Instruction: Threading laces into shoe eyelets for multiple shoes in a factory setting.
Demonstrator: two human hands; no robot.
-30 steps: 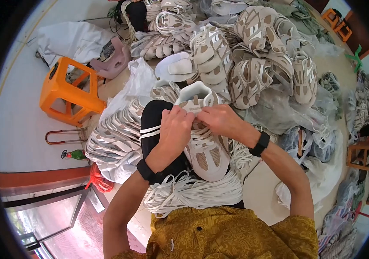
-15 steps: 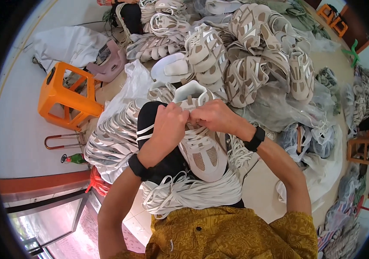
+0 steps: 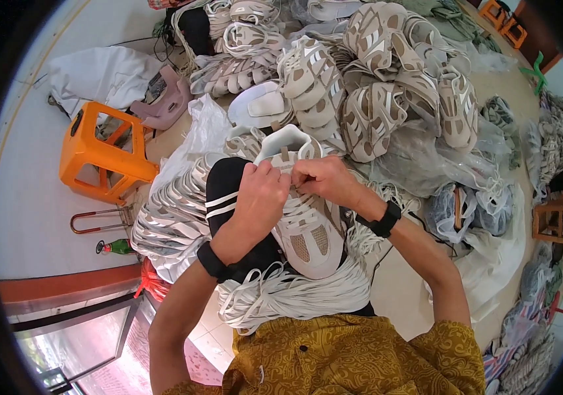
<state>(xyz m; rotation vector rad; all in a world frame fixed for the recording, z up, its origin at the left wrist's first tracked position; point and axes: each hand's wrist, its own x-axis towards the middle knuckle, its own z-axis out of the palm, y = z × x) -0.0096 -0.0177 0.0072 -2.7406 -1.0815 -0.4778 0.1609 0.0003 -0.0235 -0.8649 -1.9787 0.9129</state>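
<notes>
"Head view: left hand (image 3: 263,197) and right hand (image 3: 324,179) were close together, curled at the upper lacing (image 3: 300,216) of the central shoe (image 3: 319,255), toe towards six o'clock."

"Pinching it?"

"I couldn't tell."

"What served best?"

"Even tension, I judged, without twists."

"Around it?"

"White lace bundle (image 3: 308,295) at six, orange stool (image 3: 79,147) near ten."
</notes>
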